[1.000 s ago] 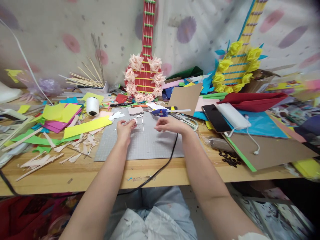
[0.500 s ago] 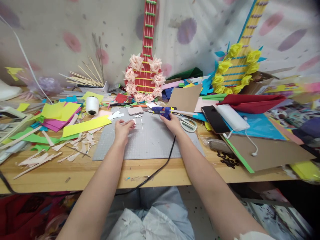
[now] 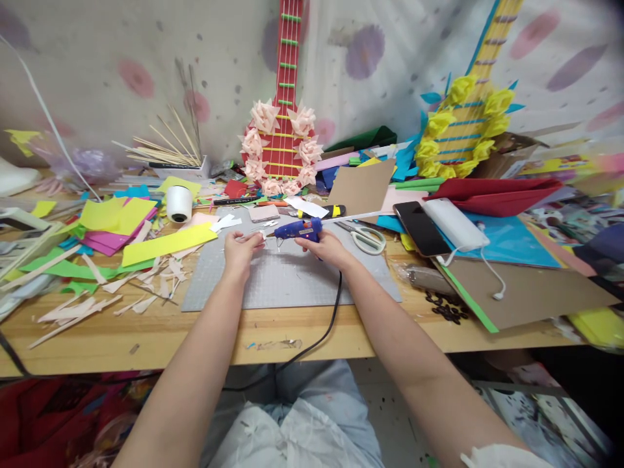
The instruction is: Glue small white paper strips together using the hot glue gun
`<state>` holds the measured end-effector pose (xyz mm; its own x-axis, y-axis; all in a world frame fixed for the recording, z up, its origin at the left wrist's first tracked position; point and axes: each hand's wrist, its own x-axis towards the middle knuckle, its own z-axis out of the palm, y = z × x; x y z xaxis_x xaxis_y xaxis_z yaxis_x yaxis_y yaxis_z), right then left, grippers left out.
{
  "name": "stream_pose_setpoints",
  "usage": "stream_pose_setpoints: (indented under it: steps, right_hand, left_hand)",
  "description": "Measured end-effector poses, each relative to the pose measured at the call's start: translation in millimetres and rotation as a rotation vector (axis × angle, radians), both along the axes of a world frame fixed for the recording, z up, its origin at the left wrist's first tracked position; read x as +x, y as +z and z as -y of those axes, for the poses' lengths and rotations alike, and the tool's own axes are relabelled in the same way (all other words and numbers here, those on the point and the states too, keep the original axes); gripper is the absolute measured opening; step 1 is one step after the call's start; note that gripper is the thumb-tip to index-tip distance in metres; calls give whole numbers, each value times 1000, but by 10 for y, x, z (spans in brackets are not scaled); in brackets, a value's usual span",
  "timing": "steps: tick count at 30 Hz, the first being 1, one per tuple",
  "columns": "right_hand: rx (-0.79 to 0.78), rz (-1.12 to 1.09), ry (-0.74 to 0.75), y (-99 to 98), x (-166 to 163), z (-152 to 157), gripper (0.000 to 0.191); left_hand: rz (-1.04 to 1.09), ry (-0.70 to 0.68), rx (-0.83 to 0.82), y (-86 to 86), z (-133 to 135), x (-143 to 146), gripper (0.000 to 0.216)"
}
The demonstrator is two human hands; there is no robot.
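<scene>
Plainly, the right hand [image 3: 327,246] has its grip closed round the blue glue gun [image 3: 298,229], its nozzle beside the white scrap [image 3: 262,236] pinched in the left hand [image 3: 240,248] (above the grey mat [image 3: 292,283]); hot glue might burn the fingertips.

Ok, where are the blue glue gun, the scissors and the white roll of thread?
blue glue gun [image 3: 298,229]: head view, on its blue body.
scissors [image 3: 354,233]: head view, near where blades meet handles.
white roll of thread [image 3: 179,198]: head view, on its wound side.
</scene>
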<state>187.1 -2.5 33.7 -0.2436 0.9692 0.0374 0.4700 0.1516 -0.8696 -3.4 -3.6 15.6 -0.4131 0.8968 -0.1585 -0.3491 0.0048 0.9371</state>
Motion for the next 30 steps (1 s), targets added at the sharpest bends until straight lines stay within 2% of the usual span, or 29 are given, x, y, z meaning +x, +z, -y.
stream_pose_setpoints:
  steps: [14, 30]
  right_hand:
    - [44, 73, 5, 12, -1, 0, 41]
    - [44, 43, -5, 11, -10, 12, 41]
  left_hand:
    - [-12, -9, 0, -28, -5, -13, 49]
    - [6, -44, -1, -13, 12, 2, 50]
